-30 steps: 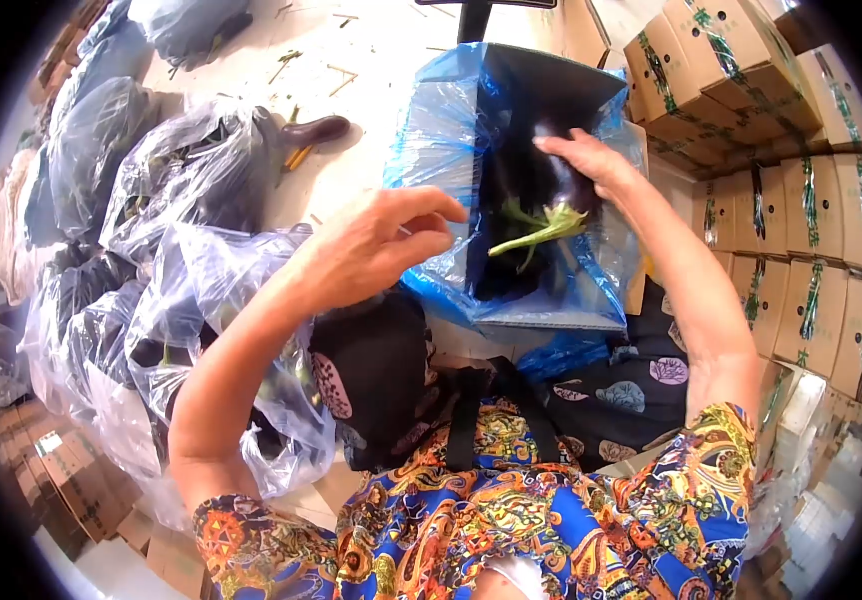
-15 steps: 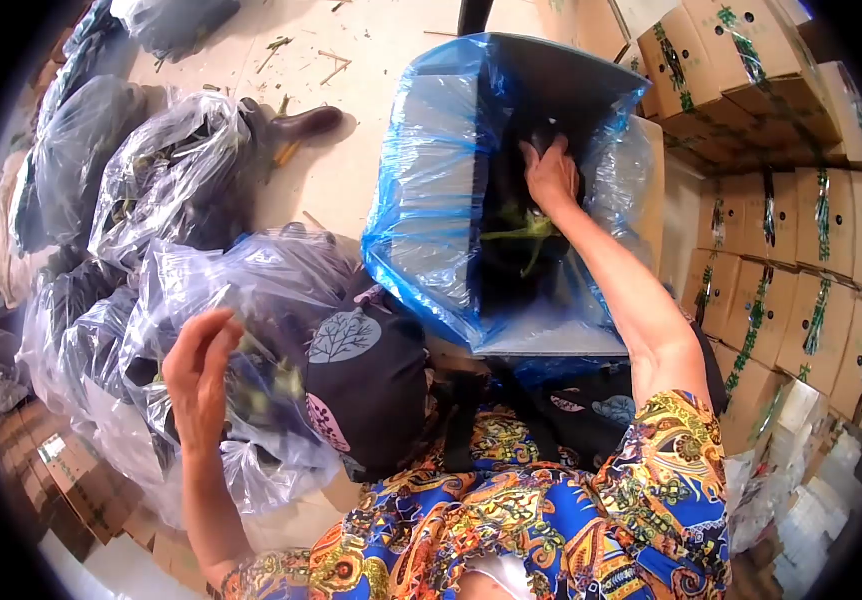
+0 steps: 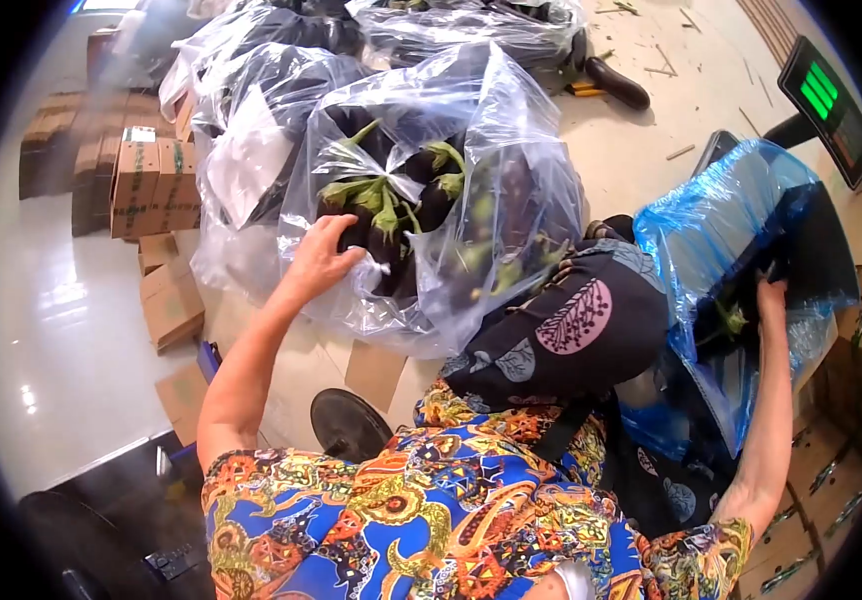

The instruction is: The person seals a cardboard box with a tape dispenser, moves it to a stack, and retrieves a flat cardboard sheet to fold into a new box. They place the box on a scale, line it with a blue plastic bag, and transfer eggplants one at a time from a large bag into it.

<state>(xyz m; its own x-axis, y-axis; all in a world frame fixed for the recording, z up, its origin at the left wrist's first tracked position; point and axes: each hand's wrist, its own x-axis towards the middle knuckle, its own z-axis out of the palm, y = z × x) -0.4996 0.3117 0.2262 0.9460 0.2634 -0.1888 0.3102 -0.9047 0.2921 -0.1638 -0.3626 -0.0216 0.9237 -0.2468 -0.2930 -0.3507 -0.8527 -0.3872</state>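
reaching with left hand [image 3: 323, 258] into the clear bag [image 3: 431, 190] for a dark eggplant [image 3: 359, 232], fingers curling on it but not yet lifted, right hand [image 3: 773, 297] down in the blue-lined box [image 3: 741, 200] right of that bag, grip hidden; many left to move.

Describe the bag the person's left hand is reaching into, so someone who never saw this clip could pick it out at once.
Start from the row of clear plastic sacks along the top of the view. The clear bag nearest the person's patterned knee is the one, with the left hand at its opening. Unlike the blue-lined box by the right hand, it is transparent, showing dark eggplants with green stems.
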